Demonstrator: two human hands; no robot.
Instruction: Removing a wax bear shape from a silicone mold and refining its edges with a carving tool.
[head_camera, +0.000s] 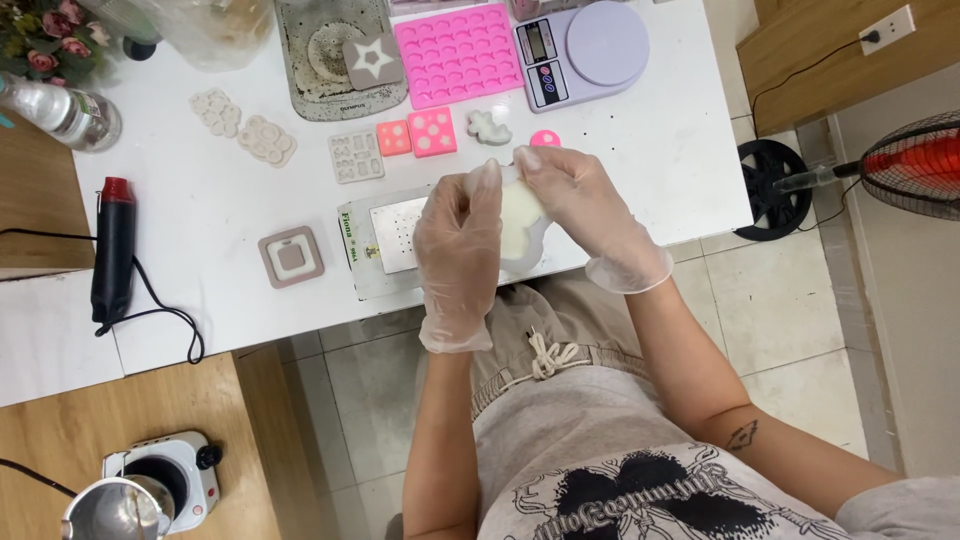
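Between both hands (520, 225), white mould (522, 225) upright, long axis vertical

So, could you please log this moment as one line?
left hand: holds white mould | right hand: peels mould edge | both gloved | over white table

At the table's far edge we see a lilac kitchen scale (582, 52) showing its small grey rectangular screen (538, 42). Nearer us lies a flat white box with green label print (352, 238), partly behind gloved hands.

White mould (522, 222) half behind hands (520, 225)
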